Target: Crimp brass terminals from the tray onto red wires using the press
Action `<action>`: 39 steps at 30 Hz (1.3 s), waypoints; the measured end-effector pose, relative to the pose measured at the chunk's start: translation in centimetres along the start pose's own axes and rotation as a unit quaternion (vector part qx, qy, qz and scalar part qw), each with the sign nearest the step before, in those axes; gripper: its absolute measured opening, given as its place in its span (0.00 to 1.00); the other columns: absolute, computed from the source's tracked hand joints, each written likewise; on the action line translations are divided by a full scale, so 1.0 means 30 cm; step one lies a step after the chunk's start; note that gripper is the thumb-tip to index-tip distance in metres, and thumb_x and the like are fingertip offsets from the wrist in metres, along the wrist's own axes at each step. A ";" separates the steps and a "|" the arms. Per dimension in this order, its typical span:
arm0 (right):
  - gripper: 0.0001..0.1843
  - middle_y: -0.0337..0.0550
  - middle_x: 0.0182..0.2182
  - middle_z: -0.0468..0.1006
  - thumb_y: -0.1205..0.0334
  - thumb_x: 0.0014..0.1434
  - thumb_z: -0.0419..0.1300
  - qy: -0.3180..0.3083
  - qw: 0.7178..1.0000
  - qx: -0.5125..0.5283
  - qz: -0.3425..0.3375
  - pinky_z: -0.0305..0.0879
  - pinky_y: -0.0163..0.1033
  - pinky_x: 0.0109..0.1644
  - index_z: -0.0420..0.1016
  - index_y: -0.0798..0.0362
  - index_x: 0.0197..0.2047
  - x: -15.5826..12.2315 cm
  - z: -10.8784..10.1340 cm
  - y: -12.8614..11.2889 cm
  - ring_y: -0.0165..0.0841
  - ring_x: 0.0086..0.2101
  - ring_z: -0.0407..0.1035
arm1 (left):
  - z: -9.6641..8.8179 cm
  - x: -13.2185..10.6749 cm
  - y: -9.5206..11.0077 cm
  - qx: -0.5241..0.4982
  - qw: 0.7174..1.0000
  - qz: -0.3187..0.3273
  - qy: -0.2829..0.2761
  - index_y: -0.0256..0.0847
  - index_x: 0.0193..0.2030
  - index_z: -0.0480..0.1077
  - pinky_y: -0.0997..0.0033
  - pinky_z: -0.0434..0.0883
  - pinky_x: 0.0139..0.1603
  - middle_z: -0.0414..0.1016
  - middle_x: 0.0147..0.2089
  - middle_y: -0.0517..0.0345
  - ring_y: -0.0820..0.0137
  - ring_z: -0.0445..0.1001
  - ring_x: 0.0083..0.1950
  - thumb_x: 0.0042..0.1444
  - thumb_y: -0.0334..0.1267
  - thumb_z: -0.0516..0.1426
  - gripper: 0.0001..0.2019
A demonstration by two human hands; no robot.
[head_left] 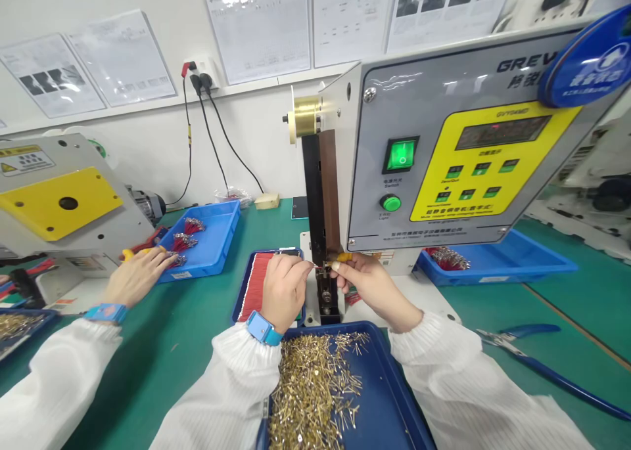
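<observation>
Red wire (311, 265) is pinched in our left hand (283, 292), fingers closed on it, with its thin end pointing right toward the dark metal die block (326, 286) under the machine column, roughly mid-surface (148, 384). Right hand (367, 286) is just beside it, thumb and fingers drawn together close to the wire end, with a small yellow piece (344, 257) at the fingertips (tool or finger guard, we can't tell from here). As we judge it, a short pinch near the end with both hands braced close together is the steadier hold, since it keeps the thin wire from wandering at the die.

Navy tray (237, 299) of loose red wires (254, 286) lies just behind the left hand. Dark blue tray (394, 384) heaped with brass terminals (313, 391) sits at the near edge between our forearms. Crimping machine (444, 141) with a yellow control panel (493, 161) and lit green switch (400, 154) stands over the work. Toward the right edge are a blue tray (503, 272) of bundled wires (448, 258) and blue-handled pliers (522, 335). At the left, a co-worker's hand (138, 276), well apart from ours, rests by a bright blue tray (211, 240) of red wire bundles (182, 243).
</observation>
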State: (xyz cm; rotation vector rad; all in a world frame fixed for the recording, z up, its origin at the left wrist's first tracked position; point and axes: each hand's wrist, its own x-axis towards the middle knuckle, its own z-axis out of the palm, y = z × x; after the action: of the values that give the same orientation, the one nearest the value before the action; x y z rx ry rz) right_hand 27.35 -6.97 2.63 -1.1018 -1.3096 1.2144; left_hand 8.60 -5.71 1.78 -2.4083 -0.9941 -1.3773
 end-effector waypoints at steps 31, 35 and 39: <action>0.13 0.37 0.21 0.69 0.51 0.53 0.59 0.030 0.999 -0.038 0.002 0.62 0.35 0.23 0.66 0.53 0.29 -0.004 0.014 0.000 0.27 0.20 0.62 | 0.011 -0.011 -0.012 0.011 1.000 -0.004 -0.027 0.39 0.42 0.71 0.65 0.67 0.45 0.71 0.40 0.52 0.65 0.66 0.44 0.62 0.27 0.51 0.09; 0.14 0.37 0.20 0.69 0.50 0.53 0.58 0.044 0.998 -0.043 -0.007 0.61 0.35 0.22 0.65 0.52 0.30 -0.004 0.023 0.007 0.27 0.19 0.61 | 0.006 -0.008 -0.007 0.017 1.000 -0.014 -0.016 0.39 0.42 0.72 0.64 0.67 0.44 0.70 0.40 0.52 0.65 0.67 0.43 0.63 0.29 0.52 0.08; 0.13 0.36 0.19 0.68 0.50 0.55 0.57 0.078 0.992 -0.084 -0.044 0.60 0.35 0.21 0.65 0.51 0.30 -0.014 0.041 0.023 0.29 0.19 0.63 | 0.003 -0.004 -0.003 0.020 0.999 -0.023 -0.012 0.39 0.42 0.73 0.64 0.67 0.43 0.70 0.39 0.52 0.66 0.67 0.43 0.63 0.32 0.53 0.07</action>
State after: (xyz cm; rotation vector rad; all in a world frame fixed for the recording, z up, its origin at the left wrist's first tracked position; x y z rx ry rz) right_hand 26.16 -7.44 1.91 -1.2211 -1.3437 0.9470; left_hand 8.56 -5.66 1.60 -2.3928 -1.0787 -1.3327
